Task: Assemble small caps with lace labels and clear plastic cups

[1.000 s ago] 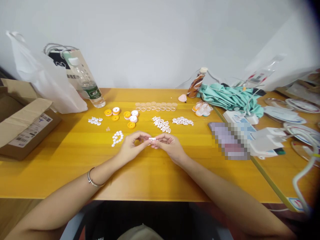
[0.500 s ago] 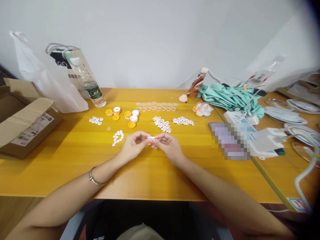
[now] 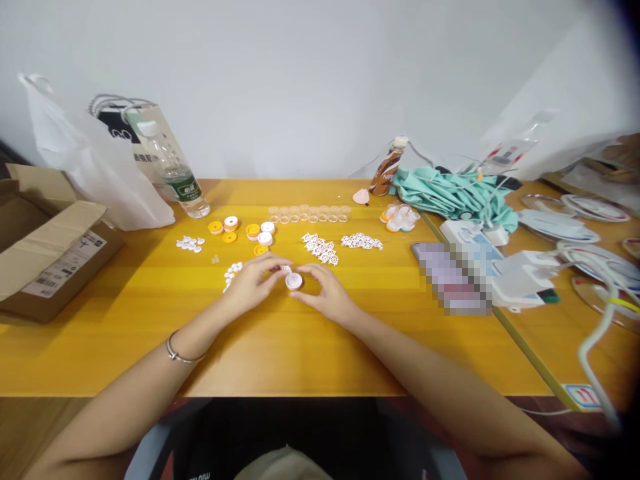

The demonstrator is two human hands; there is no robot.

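1. A small white cap (image 3: pixel 293 281) sits on the yellow table (image 3: pixel 300 347), and both hands are low on the table around it.
2. The left hand (image 3: pixel 250 283) lies just left of the cap, fingers curled loosely toward it; the fingertips (image 3: pixel 278 268) reach its far-left edge, though I cannot tell whether they grip it.
3. The right hand (image 3: pixel 327 293) lies just right of the cap, fingers bent and spread a little, the tips near its rim; whether they touch it I cannot tell.
4. A bracelet (image 3: pixel 177 352) circles the left wrist, nearer than the cap.
5. Just left of the cap, partly under the left hand, lie small white discs (image 3: pixel 231 272).
6. Beyond the cap are orange and white caps (image 3: pixel 253 231), white cut-out pieces (image 3: pixel 320 248) and a row of clear rings (image 3: pixel 307 213).
7. Far left of the cap stand a water bottle (image 3: pixel 175 175), a white bag (image 3: pixel 95 160) and an open carton (image 3: pixel 47 247).
8. Far right of the cap lies a green cloth (image 3: pixel 450 193).
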